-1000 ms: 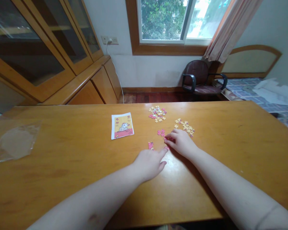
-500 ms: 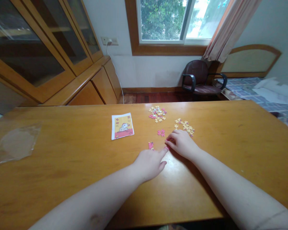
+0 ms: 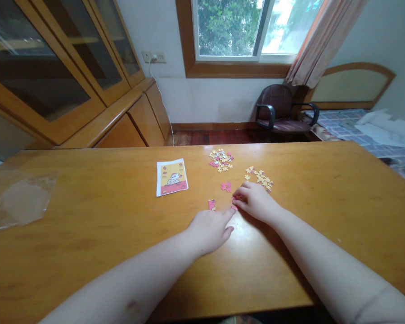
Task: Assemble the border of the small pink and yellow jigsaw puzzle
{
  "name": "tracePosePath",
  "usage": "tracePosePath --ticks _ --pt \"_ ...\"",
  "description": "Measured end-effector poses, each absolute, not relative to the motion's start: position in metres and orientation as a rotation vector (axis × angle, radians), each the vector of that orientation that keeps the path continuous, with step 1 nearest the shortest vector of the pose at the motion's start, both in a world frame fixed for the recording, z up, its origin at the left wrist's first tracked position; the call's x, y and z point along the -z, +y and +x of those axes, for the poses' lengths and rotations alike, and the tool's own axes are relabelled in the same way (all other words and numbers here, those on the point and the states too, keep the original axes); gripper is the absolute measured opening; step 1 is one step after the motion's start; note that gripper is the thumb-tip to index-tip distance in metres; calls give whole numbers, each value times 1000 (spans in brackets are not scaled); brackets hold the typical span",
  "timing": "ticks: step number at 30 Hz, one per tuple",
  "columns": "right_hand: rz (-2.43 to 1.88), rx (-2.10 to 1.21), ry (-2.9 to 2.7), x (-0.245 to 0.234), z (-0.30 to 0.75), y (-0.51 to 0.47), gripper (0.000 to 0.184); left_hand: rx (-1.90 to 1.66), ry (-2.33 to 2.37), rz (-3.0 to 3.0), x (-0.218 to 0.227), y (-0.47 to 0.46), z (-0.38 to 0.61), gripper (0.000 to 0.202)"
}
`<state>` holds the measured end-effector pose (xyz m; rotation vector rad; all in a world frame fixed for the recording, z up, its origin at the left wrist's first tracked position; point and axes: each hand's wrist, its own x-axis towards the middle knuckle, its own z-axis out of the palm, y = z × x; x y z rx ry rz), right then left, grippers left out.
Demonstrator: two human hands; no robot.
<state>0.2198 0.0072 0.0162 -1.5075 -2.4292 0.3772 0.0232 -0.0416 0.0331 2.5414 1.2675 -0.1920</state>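
Observation:
My right hand (image 3: 256, 201) pinches a small pink puzzle piece (image 3: 235, 198) between thumb and fingertips, just above the table. Right below it, the stretched index finger of my left hand (image 3: 212, 230) rests on another pink piece, its thumb held apart. Part of that piece is covered by the fingertip. Just beyond my left knuckles lies a joined pink section (image 3: 211, 204), partly hidden by the hand. Farther off are a few loose pink pieces (image 3: 226, 186). Yellow pieces (image 3: 263, 179) lie scattered past my right hand.
A mixed heap of pieces (image 3: 221, 160) sits near the table's far edge. Left of it lies a picture card (image 3: 172, 177) with a white duck. A clear plastic bag (image 3: 22, 200) is at the far left of the wooden table (image 3: 104, 193). A chair (image 3: 278, 108) stands beyond.
Almost nothing differs. My right fingers have shifted very slightly at the pink piece, and my left hand keeps its place.

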Motion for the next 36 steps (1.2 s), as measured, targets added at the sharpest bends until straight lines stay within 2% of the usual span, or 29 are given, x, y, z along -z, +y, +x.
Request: tracePosePath --ticks 15,27,32,36 --pt "-1524 -362 -2435 -15 215 5 10 153 1253 2588 -29 -41 21 50" --pt "-1453 -488 -2355 -13 216 5 6 170 1249 2573 -30 -40 22 51" --pt "-1408 -618 -2260 -14 221 9 22 164 1257 2562 -29 -40 22 52" --pt "-1484 -702 -2148 -17 226 11 18 155 1260 2559 -28 -40 22 54"
